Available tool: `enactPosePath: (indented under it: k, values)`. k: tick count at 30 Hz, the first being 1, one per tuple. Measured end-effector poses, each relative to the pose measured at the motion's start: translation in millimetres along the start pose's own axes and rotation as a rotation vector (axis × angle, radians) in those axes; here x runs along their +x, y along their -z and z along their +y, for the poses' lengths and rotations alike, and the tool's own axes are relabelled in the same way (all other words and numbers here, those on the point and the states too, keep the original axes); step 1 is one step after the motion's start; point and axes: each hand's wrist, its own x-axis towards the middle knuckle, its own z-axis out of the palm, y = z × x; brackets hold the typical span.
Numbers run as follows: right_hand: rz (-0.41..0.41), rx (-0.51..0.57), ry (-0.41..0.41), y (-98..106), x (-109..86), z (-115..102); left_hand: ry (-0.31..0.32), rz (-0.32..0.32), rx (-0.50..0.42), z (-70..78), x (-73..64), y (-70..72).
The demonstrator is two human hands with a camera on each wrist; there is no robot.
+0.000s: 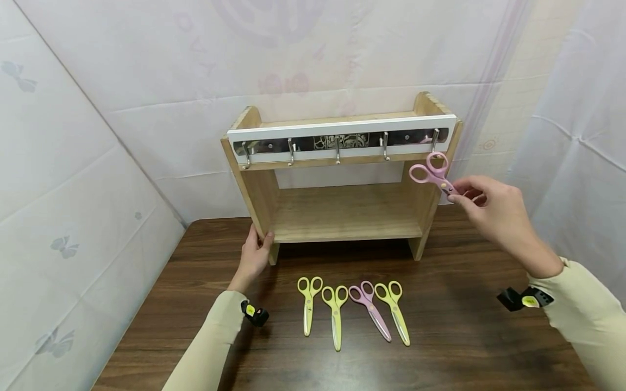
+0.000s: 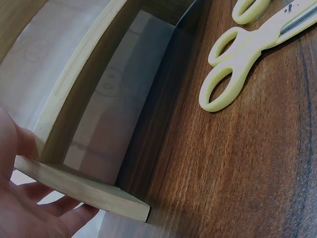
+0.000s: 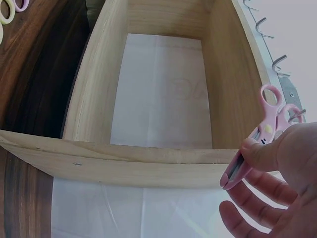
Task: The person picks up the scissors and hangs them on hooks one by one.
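My right hand [image 1: 496, 209] pinches a pair of pink scissors [image 1: 431, 171] by the blade end, finger loops upward. One loop overlaps the lower end of the rightmost hook [image 1: 435, 140]; in the right wrist view the hook's tip [image 3: 297, 115] shows within a loop of the scissors [image 3: 269, 121]. My left hand [image 1: 252, 254] grips the lower left side panel of a wooden shelf [image 1: 342, 239], thumb on the near side and fingers behind, as the left wrist view also shows at the panel [image 2: 84, 186].
Three yellow scissors [image 1: 308, 304] and one pink pair [image 1: 370, 309] lie in a row on the dark wooden table [image 1: 274, 358] before the shelf. A metal strip with several hooks [image 1: 337, 149] runs across the shelf's white front rail [image 1: 303, 130]. White cloth [image 1: 146, 125] hangs behind.
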Motion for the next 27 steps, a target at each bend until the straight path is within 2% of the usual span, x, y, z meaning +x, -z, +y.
enactPosePath:
  k: [15,27]
  values:
    - [-0.023,0.026,0.000,-6.0,-0.5,3.2,0.001,0.007,0.006,-1.1,-0.3,-0.1]
    - [-0.032,0.057,0.012,-17.6,0.4,5.1,-0.012,-0.018,0.007,-0.1,-3.2,1.5]
